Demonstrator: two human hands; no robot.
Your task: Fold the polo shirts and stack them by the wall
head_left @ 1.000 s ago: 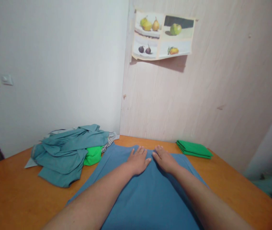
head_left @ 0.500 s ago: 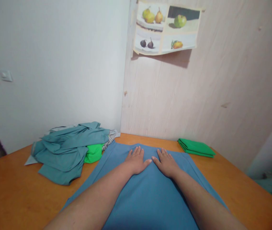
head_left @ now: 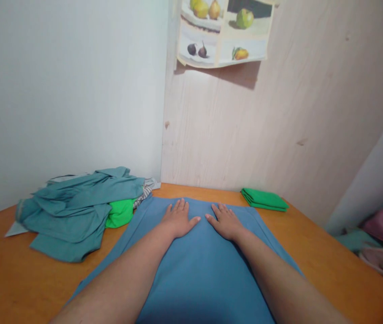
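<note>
A blue garment [head_left: 205, 274] lies spread flat over the table, its far edge near the wall and its near part running out of view below. My left hand [head_left: 178, 219] rests palm down on the far part of the cloth, fingers stretched out and thumb pointing inward. Beside it, my right hand [head_left: 225, 221] lies flat on the same cloth with its fingers spread. A narrow strip of cloth shows between the two thumbs. Neither hand grips anything. My forearms cover parts of the garment's sides.
On the left is a rumpled heap of teal clothes [head_left: 77, 202], with a bright green piece [head_left: 121, 213] and striped cloth at its edge. A folded green cloth [head_left: 264, 200] lies at the back right of the orange table [head_left: 2, 274]. Fruit pictures [head_left: 225, 33] hang on the wall.
The view has turned slightly to the right, so everything sits a little further left. Both hands stay flat on the blue garment, with little visible movement over it.
</note>
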